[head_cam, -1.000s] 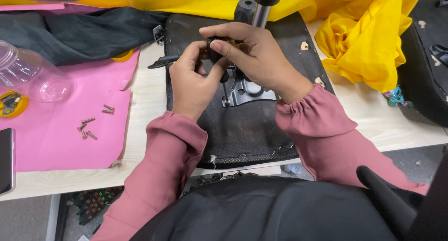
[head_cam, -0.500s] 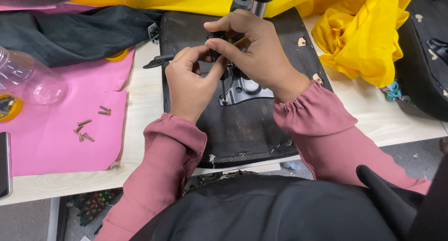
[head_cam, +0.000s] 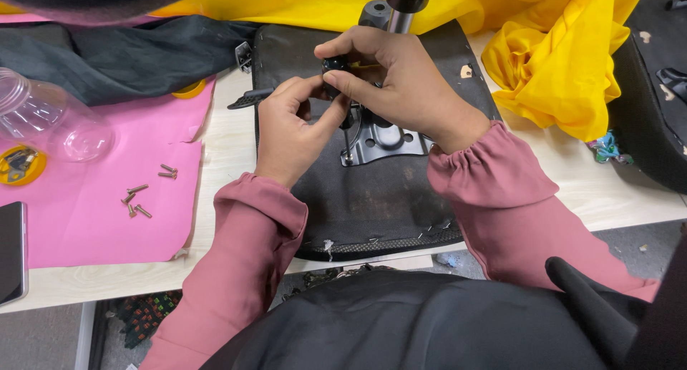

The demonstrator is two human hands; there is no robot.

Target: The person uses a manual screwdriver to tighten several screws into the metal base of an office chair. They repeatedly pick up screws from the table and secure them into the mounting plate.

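Item: small black plastic knob [head_cam: 335, 68], pinched between the fingertips of the left hand [head_cam: 290, 130] and right hand [head_cam: 401, 76], both clenched on it, above the black upturned chair seat base [head_cam: 372, 198] near the tabletop's far edge. Beneath: silver metal mounting plate [head_cam: 383, 137] with lever rod.

Risks, as judged:
- Knob may slip from the fingertip grip and roll off the seat base.
- Loose brass-coloured screws [head_cam: 147, 191] on the pink sheet [head_cam: 86, 212], left side, could scatter if a sleeve brushes them.
- Clear plastic jar [head_cam: 54, 119] lies tipped and could roll.
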